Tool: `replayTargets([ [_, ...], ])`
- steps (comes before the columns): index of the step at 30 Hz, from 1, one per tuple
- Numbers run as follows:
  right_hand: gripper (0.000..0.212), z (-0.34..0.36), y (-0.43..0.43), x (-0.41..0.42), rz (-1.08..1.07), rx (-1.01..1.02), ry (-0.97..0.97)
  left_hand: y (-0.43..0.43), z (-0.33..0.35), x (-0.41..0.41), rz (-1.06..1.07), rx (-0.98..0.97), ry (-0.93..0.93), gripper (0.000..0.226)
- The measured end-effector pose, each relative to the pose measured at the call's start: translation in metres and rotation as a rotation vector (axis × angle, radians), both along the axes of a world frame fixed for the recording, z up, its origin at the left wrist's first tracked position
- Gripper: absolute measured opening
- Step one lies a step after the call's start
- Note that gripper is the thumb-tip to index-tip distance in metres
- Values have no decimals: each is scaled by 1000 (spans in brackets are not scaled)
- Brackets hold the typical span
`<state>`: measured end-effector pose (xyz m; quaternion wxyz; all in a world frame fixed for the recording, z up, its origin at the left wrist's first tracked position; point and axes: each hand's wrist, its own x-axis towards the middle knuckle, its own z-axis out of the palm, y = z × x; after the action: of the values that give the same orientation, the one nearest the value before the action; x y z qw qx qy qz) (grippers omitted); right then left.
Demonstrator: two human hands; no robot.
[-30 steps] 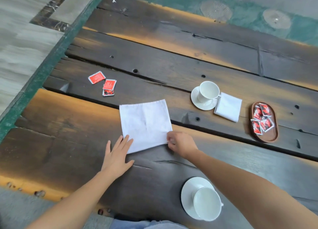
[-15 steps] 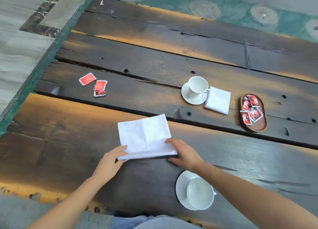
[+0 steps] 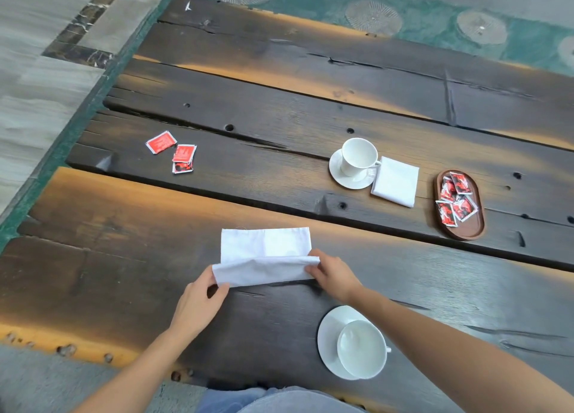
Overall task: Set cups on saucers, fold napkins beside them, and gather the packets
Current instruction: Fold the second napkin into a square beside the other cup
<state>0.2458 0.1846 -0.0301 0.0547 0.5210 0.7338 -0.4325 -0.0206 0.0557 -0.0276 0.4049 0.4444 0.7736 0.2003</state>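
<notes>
A white napkin (image 3: 264,251) lies on the dark wooden table, its near edge lifted and rolled over toward the far edge. My left hand (image 3: 198,301) pinches the napkin's near-left corner; my right hand (image 3: 334,274) pinches the near-right corner. A white cup (image 3: 362,349) stands on a saucer (image 3: 326,341) just right of my arms. Farther off, a second cup (image 3: 357,156) sits on its saucer (image 3: 337,173) with a folded napkin (image 3: 396,181) touching its right side. Three red packets (image 3: 174,151) lie loose at the left.
A brown oval tray (image 3: 473,229) holds several red packets at the right. The table (image 3: 279,80) is made of rough planks with deep gaps and holes. Its left edge drops to a green-bordered tiled floor. My lap shows at the bottom edge.
Both hands went from resting at the napkin's near edge to gripping its corners. They have lifted that edge and carried it forward, so the napkin is now partly folded over.
</notes>
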Motion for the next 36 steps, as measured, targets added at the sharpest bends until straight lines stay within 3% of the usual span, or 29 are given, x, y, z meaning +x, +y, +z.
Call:
replayTargets([
  [5,25,2,8,-3,-136,-113,18,0,-4,2,-39,23,66,29],
  [12,24,-1,5,-6,-167,-45,-63,9,-9,1,-20,-30,31,26],
  [17,23,-8,2,-8,-181,3,-115,14,-16,1,50,-67,27,9],
  [27,21,-12,7,-17,-200,31,-145,23,-25,-4,108,-127,68,14],
  [36,19,-16,9,-20,-365,-46,-121,34,-24,-5,160,-186,84,20],
])
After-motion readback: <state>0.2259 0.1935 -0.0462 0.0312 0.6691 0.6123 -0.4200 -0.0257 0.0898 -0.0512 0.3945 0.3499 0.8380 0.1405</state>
